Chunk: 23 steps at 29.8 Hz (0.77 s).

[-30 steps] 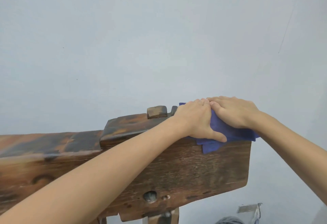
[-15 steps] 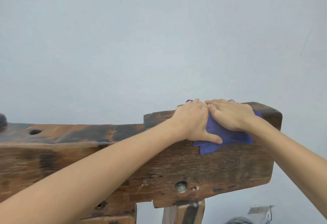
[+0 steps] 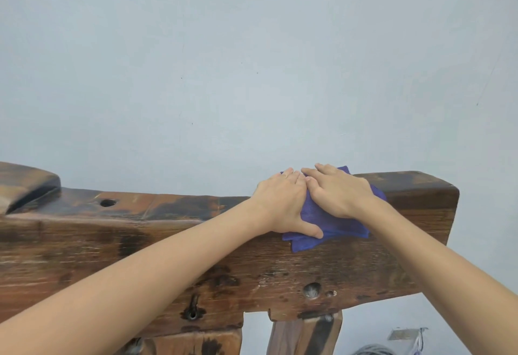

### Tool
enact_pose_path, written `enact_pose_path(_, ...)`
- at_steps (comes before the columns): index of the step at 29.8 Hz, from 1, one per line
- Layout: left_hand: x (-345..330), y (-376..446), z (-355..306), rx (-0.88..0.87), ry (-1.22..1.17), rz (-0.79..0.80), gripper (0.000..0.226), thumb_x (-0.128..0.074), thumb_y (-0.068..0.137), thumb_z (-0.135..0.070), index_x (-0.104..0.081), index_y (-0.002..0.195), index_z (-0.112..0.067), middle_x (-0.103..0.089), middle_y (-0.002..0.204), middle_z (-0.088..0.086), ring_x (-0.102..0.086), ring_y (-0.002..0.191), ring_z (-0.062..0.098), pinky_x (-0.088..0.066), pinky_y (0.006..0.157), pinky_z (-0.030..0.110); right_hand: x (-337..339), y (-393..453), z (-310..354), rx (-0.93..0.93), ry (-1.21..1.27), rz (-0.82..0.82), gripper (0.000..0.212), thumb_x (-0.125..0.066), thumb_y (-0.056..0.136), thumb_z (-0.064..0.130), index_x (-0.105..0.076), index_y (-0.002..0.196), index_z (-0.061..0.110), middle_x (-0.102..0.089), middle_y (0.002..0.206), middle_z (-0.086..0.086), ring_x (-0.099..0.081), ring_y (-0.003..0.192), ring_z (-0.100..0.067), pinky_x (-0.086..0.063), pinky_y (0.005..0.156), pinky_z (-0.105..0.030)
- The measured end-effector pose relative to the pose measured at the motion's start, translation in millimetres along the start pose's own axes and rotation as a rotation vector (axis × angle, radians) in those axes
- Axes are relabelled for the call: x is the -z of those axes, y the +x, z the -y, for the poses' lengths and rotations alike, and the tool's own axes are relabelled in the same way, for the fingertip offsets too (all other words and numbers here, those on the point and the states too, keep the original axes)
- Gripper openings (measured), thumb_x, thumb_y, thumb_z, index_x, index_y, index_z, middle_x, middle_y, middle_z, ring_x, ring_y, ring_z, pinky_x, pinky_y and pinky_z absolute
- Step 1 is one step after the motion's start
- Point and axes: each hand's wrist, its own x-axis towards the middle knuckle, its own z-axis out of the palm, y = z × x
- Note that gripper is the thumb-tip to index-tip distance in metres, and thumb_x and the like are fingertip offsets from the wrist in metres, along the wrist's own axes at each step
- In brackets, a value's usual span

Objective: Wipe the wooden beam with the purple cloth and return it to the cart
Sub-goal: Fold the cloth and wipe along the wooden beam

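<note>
A dark, worn wooden beam (image 3: 173,248) runs across the lower half of the view, its right end near the right edge. The purple cloth (image 3: 330,228) is draped over the beam's top edge and hangs a little down its front face. My left hand (image 3: 283,203) and my right hand (image 3: 336,189) lie side by side, pressed flat on the cloth, thumbs down the front. The cart is out of view.
A plain pale wall (image 3: 252,60) stands right behind the beam. Wooden legs (image 3: 305,335) hold the beam up from below. A grey object and a small tag (image 3: 403,335) lie on the floor at the bottom right. The beam top has a raised block (image 3: 25,183) at far left.
Both hands with the cloth sit farther from the beam's right end than a second ago, and more of the beam's left part shows as the view shifted left.
</note>
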Motion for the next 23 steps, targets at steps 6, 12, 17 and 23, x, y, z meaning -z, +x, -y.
enact_pose_path(6, 3.3, -16.6, 16.3, 0.017, 0.015, 0.030, 0.113, -0.065, 0.069, -0.082, -0.043, 0.144, 0.000, -0.050, 0.148, 0.011, -0.041, 0.140, 0.028, -0.036, 0.112, 0.039, -3.6, 3.5, 23.5, 0.075, -0.037, 0.020, 0.056, -0.014, 0.106, 0.042, -0.033, 0.158, 0.035, -0.029, 0.169, 0.004, -0.020, 0.156, -0.017, -0.016, 0.123, -0.045)
enact_pose_path(12, 7.1, -39.8, 42.5, 0.049, -0.050, 0.118, 0.116, -0.065, 0.072, -0.081, -0.034, 0.148, 0.000, -0.045, 0.148, 0.009, -0.044, 0.135, 0.027, -0.039, 0.109, 0.038, -9.5, 14.2, 55.1, 0.130, -0.041, 0.103, 0.059, -0.014, 0.105, 0.041, -0.030, 0.160, 0.028, -0.032, 0.167, 0.002, -0.022, 0.156, -0.017, -0.012, 0.126, -0.046)
enact_pose_path(17, 0.3, -64.3, 52.0, 0.102, -0.077, 0.211, 0.110, -0.062, 0.080, -0.075, -0.034, 0.150, 0.004, -0.038, 0.152, 0.018, -0.042, 0.136, 0.030, -0.038, 0.109, 0.039, -10.9, 18.7, 90.1, 0.139, -0.093, 0.162, 0.061, -0.021, 0.103, 0.043, -0.029, 0.161, 0.025, -0.029, 0.168, -0.001, -0.021, 0.156, -0.020, -0.018, 0.121, -0.044)
enact_pose_path(23, 9.8, -78.6, 74.4, 0.105, 0.006, 0.293, 0.119, -0.055, 0.079, -0.081, -0.022, 0.157, 0.002, -0.025, 0.165, 0.020, -0.019, 0.155, 0.028, -0.024, 0.123, 0.046, -18.5, 21.0, 119.6, 0.139, -0.249, 0.232, 0.063, -0.011, 0.104, 0.041, -0.033, 0.160, 0.020, -0.023, 0.170, -0.008, -0.017, 0.157, -0.024, -0.010, 0.125, -0.045)
